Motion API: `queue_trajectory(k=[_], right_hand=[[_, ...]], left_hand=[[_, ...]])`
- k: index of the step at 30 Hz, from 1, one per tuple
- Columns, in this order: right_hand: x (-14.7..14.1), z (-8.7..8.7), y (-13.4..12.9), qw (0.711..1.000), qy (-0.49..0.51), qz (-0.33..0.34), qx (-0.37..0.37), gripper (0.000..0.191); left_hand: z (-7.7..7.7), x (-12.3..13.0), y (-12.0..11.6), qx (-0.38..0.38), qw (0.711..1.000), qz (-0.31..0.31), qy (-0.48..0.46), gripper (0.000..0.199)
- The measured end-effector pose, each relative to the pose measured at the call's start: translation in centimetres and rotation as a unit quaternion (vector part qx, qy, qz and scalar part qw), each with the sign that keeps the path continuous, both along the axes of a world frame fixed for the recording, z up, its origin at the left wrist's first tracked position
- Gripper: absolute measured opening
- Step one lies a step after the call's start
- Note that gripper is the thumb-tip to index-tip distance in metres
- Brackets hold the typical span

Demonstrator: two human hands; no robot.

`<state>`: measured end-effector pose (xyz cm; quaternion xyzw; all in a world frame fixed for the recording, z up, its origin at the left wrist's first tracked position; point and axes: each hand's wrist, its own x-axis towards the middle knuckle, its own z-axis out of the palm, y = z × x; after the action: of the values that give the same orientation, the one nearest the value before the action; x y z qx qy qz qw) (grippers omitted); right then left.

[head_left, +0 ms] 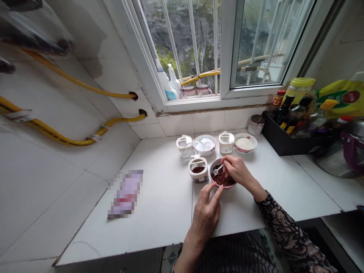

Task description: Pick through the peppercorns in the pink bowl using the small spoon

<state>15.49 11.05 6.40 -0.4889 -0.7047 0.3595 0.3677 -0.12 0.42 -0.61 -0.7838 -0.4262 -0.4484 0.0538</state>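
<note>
My right hand (233,168) pinches the handle of a small white spoon (216,171). The spoon's head dips into dark reddish-brown, peppercorn-like grains in a bowl (211,178) with a pinkish rim. On the bowl's near side, my left hand (207,210) has its fingers apart, two fingertips touching the rim. Just left of the bowl stands a clear seasoning jar (199,176) with its lid up, holding the same grains. Behind are two more clear jars, one on the left (184,146) and one in the middle (226,143).
A bowl of white powder or grains (204,153) and a bowl of cream-coloured grains (245,151) sit at the back. A lidded jar (256,125) stands beside a black box (290,146) of bottles. A metal pot (335,161) is at right, a blurred purple packet (127,193) at left.
</note>
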Motion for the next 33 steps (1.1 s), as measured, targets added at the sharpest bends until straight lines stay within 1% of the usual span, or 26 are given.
queue_trajectory(k=[3,7,13,20,27,33], right_hand=[[-0.08,-0.09,0.03,1.0,0.02,-0.006,-0.014,0.019],[-0.16,-0.23,0.05,0.999,0.038,-0.013,-0.012,0.018],[-0.24,-0.26,-0.02,0.998,0.051,-0.006,-0.025,0.018],[0.1,-0.26,0.31,0.994,0.084,-0.022,-0.064,0.017],[-0.29,-0.17,-0.03,0.997,0.071,-0.002,-0.042,0.018],[-0.11,-0.08,0.11,0.984,0.129,-0.003,-0.125,0.015]], left_hand=[[-0.11,0.02,-0.03,-0.003,1.0,0.003,-0.001,0.06],[-0.1,-0.02,-0.06,-0.004,1.0,0.007,0.003,0.061],[0.05,-0.06,-0.02,-0.001,1.0,0.006,0.005,0.06],[-0.01,-0.03,-0.03,-0.002,1.0,0.002,0.001,0.059],[-0.14,0.05,-0.02,-0.001,1.0,0.009,-0.006,0.061],[-0.3,-0.11,-0.03,-0.009,1.0,0.001,-0.001,0.061]])
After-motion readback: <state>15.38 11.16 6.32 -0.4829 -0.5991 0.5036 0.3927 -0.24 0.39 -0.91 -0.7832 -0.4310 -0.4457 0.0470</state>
